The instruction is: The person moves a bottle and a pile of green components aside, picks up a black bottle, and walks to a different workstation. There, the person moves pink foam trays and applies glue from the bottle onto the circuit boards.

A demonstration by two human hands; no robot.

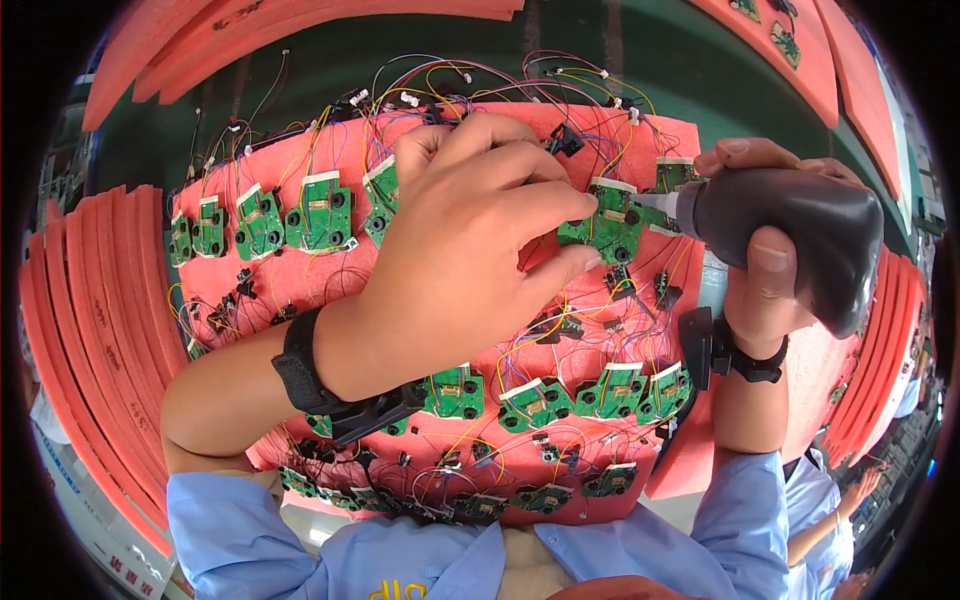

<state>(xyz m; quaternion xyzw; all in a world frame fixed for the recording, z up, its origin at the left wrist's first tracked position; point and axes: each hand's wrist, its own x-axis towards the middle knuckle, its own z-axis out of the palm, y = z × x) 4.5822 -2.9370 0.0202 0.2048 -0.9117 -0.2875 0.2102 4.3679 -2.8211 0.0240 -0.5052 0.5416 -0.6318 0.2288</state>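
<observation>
In the head view, a pink foam sheet [675, 138] is laid on the green surface [570, 40], its middle largely covered by the left hand [490, 230]; whatever boards and wires lie under that palm are hidden. Near the sheet's upper right corner, a green circuit board [603, 230] is partly masked at its left edge by the left thumb and index finger, which are parted and bent; whether it is gripped or only steadied cannot be told. The other left fingers are arched toward the sheet's far edge, the back of the hand turned up, and the left forearm is slanted across from the sheet's lower left. Just beyond the sheet's right edge, a dark squeeze bottle [800, 230] is gripped by the right hand [768, 290], thumb on the near side and fingers over the top; the palm is concealed by the bottle. Its pale nozzle [672, 205] is pointed leftward over the sheet, but contact with the board cannot be made out. Along the sheet's near edge, the dark-wired boards [480, 505] are crowded and hard to separate.
</observation>
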